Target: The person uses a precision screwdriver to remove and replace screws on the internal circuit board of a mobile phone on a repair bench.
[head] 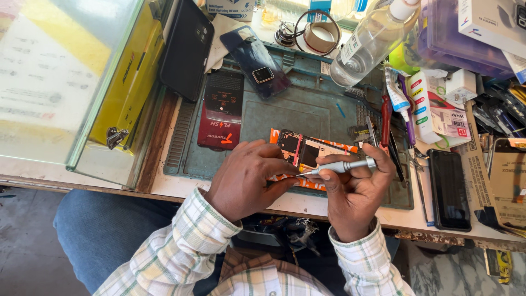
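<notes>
We note right hand (356,189) pinching slim silver metal screwdriver (342,166), tip on opened orange-framed phone (307,153); left hand (246,178) clamped over phone's near edge, on teal rubber mat (257,118); glossy red back cover (222,109) alongside

Silver screwdriver (342,166), orange opened phone (307,153), teal mat (307,109), red-black back cover (222,109), plaid sleeves (181,246)

A white box (492,19) sits top right, a labelled clear bottle (368,41) beside it, a dark phone screen (449,189) at right.
</notes>
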